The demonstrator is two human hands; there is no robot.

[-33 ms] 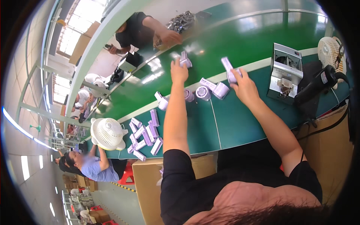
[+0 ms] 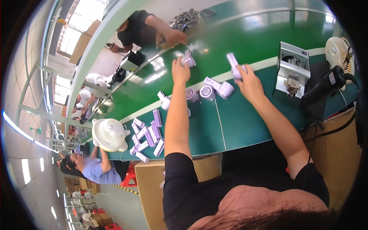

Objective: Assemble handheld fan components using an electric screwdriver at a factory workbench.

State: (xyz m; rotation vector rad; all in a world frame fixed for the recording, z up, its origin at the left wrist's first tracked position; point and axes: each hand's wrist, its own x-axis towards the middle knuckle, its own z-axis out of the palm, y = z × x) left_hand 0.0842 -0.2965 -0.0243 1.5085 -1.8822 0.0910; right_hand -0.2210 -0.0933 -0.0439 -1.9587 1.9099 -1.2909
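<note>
Gripped in the right hand (image 2: 250,82), right of upper centre, a lilac handheld device (image 2: 234,66), long axis sloping from upper left down into the fingers; at upper centre, against the curled fingers of the left hand (image 2: 180,73), a second lilac device (image 2: 189,61), just to their right, stem upward, nearer this hand than the other; grip or mere touch, cannot tell; below, near frame centre, round-ended lilac units (image 2: 207,92); farther left, scattered lilac bars (image 2: 148,136), then a white fan (image 2: 110,135).
</note>
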